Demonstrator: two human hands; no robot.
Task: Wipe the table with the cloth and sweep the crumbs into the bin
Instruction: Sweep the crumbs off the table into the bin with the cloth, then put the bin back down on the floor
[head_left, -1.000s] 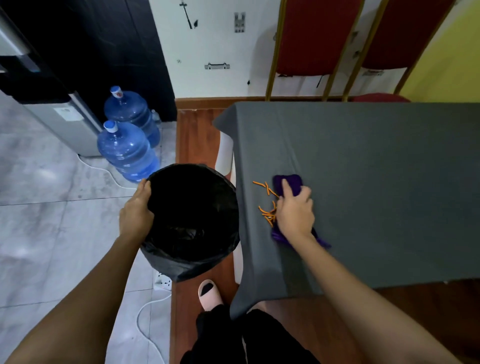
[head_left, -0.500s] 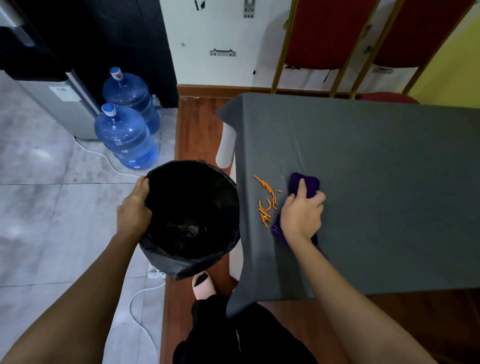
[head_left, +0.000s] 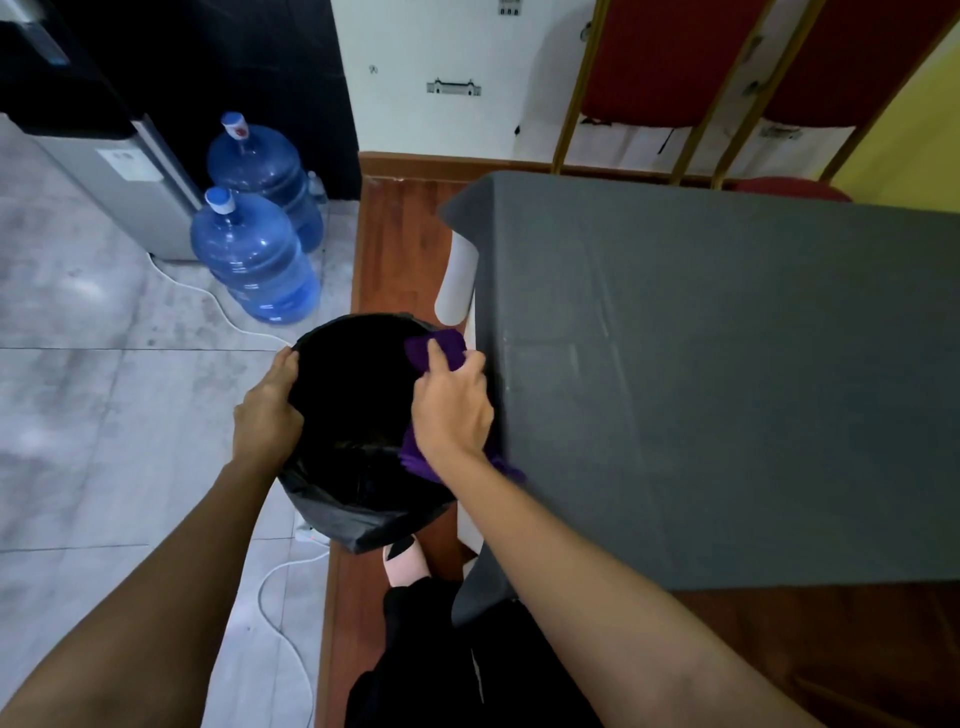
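Over the mouth of the bin (head_left: 332, 499), at 9 o'clock from the table (head_left: 727, 389): right hand (head_left: 454, 410) palm down, fingers curled around the purple cloth (head_left: 434, 351), one end of it poking out ahead of the knuckles at 12 o'clock, the other trailing out under the wrist at 6 o'clock. Held just past the table's left edge, above the right side of the black liner. At 9 o'clock on the bin's rim: left hand (head_left: 267, 410) closed on the liner's edge, thumb inside, fingers wrapped outside. Bin lifted close against the table's side, its rim just beside the hanging grey tablecloth. No crumbs to be made out on the grey surface; inside of the bin too dark to tell what lies there. At 11 o'clock from the bin, on the tiled floor: two blue water jugs (head_left: 254, 260), standing upright beside a dispenser (head_left: 109, 171). At 6 o'clock, below the bin: a pink slipper (head_left: 405, 564) on the wooden floor.
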